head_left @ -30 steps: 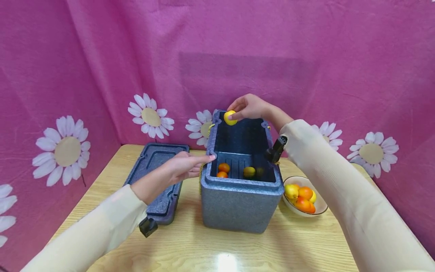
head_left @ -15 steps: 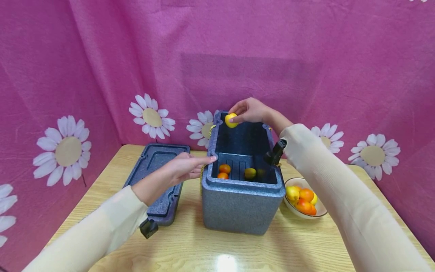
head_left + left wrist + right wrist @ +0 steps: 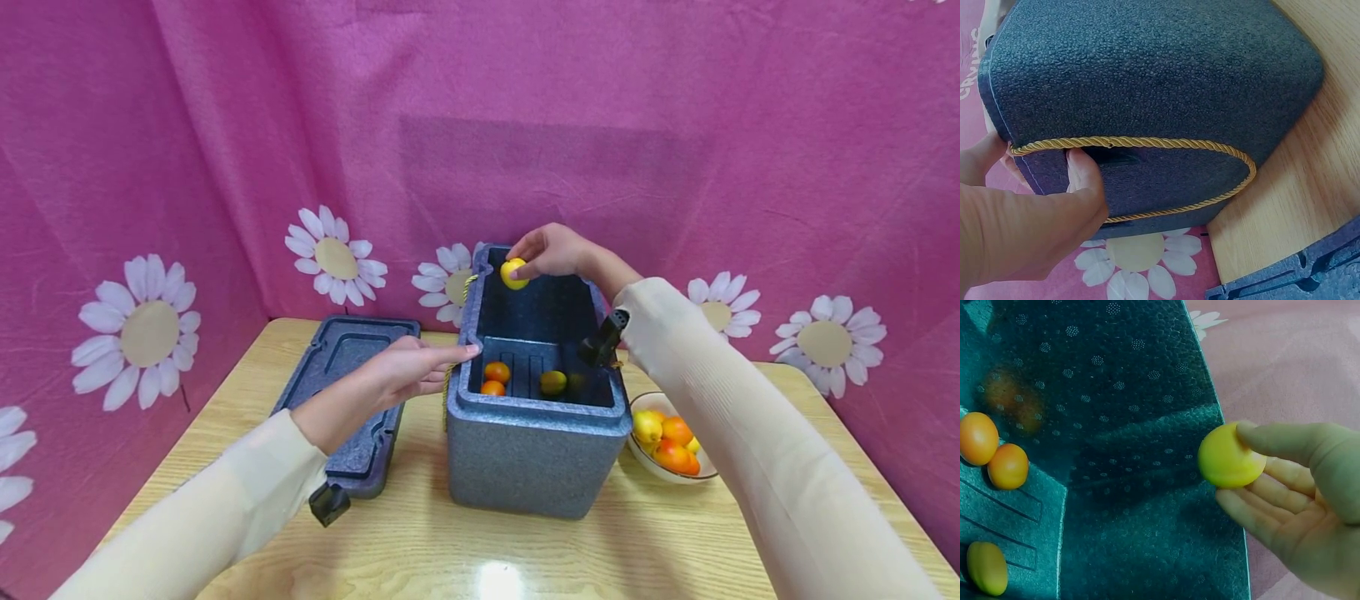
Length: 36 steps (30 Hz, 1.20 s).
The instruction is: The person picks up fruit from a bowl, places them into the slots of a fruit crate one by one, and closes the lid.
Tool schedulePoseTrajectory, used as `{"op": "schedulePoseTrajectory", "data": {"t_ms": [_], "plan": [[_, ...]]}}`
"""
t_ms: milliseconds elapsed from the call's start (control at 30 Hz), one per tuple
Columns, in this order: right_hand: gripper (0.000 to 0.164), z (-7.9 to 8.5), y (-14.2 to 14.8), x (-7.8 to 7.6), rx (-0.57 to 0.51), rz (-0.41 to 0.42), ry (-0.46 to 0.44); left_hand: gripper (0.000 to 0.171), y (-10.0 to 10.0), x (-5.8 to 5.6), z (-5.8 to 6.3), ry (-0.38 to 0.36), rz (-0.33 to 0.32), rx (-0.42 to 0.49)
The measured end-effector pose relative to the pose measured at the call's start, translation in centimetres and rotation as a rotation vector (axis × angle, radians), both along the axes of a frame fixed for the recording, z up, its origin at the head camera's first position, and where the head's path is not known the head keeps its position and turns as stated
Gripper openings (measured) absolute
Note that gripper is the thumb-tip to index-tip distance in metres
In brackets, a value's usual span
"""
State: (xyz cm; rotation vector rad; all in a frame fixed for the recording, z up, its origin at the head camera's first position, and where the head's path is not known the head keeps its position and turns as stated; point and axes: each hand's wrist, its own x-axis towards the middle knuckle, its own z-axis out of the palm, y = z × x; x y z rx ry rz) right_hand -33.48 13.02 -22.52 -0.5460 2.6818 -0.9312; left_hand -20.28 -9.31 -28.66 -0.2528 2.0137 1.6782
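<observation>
In the head view a grey foam cooler box (image 3: 525,467) stands without its lid. My right hand (image 3: 555,250) pinches a yellow lemon (image 3: 514,273) between thumb and fingers, over the far end of the box opening; the right wrist view shows the lemon (image 3: 1229,456) in front of the dark inner wall. My left hand (image 3: 408,367) holds the box's left rim, thumb on top and fingers against the outer side, by the yellow rope handle (image 3: 1166,144). Two orange fruits (image 3: 1007,466) and a greenish-yellow fruit (image 3: 987,569) lie on the box floor.
The grey lid (image 3: 360,358) lies on the wooden table (image 3: 375,550) left of the box. To the right, partly behind my sleeve, a cream bowl (image 3: 660,473) holds several yellow and orange fruits. A pink flowered cloth (image 3: 555,75) hangs close behind.
My right hand has lowered slightly with the lemon, which now sits a little lower within the box opening. The left hand has kept its hold on the rim.
</observation>
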Motion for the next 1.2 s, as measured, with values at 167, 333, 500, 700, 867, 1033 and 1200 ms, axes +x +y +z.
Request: {"op": "schedulePoseTrajectory", "data": {"t_ms": [167,333,500,700,867,1033,1200], "plan": [[0.033,-0.1,0.2,0.1,0.065,-0.032,-0.006,0.086,0.0,0.1,0.0,0.005,-0.003,0.003],[0.034,-0.3,0.5,0.1,0.12,-0.055,0.028,0.085,0.0,0.2,0.0,0.007,0.003,0.001],[0.036,-0.3,0.6,0.1,0.167,-0.11,0.072,0.087,0.0,0.3,0.0,0.007,0.001,0.0],[0.039,0.1,0.5,0.1,0.065,-0.168,0.067,0.09,-0.1,0.4,0.0,0.01,-0.004,0.017],[0.04,1.4,0.3,1.0,-0.015,-0.152,0.035,0.089,-0.2,0.3,-0.1,0.005,-0.003,0.007],[0.041,3.5,0.7,2.7,-0.026,-0.108,0.036,0.089,-0.5,0.2,-0.1,0.008,0.0,-0.02],[0.039,4.4,2.4,4.5,-0.016,-0.078,0.103,0.09,-0.8,0.0,-0.1,0.019,-0.003,-0.028]]}}
